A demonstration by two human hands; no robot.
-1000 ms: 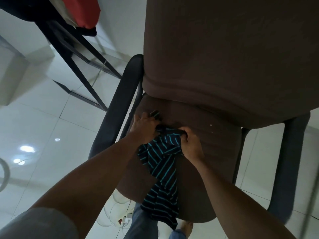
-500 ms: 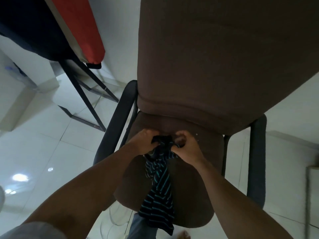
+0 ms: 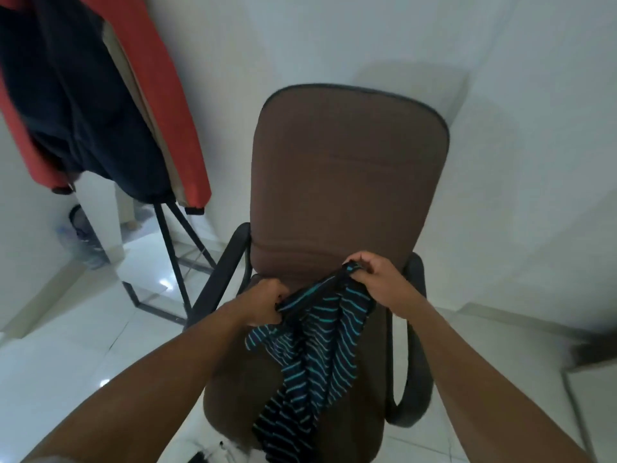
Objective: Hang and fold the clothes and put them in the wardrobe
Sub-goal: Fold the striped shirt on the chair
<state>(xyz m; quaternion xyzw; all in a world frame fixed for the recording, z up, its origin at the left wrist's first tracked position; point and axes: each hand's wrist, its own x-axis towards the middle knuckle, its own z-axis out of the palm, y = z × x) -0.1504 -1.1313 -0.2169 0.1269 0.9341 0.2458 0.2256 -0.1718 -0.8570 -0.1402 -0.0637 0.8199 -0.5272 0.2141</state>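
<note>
A dark navy garment with thin teal stripes (image 3: 314, 355) hangs between my two hands, over the seat of a brown office chair (image 3: 347, 182). My left hand (image 3: 267, 302) pinches one end of the garment's top edge with curled fingers. My right hand (image 3: 374, 279), a little higher and close to the foot of the backrest, grips the other end in a closed fist. The edge between them is drawn into a slanting line. The rest of the cloth drops in loose folds past the front of the seat, and I cannot tell whether it touches the seat or what kind of garment it is. It looks thin, soft and light, so I judge it will sag and twist wherever it is unsupported. The best hold seems to be at two ends of one hem or seam, as now, rather than a bunch in the middle. The chair has black armrests (image 3: 414, 362) on both sides. To my left stands a black-legged folding stand (image 3: 170, 248) draped with red and dark fabric (image 3: 83, 105). The floor (image 3: 66, 362) is glossy white tile and the walls are plain white. No wardrobe is in view.
</note>
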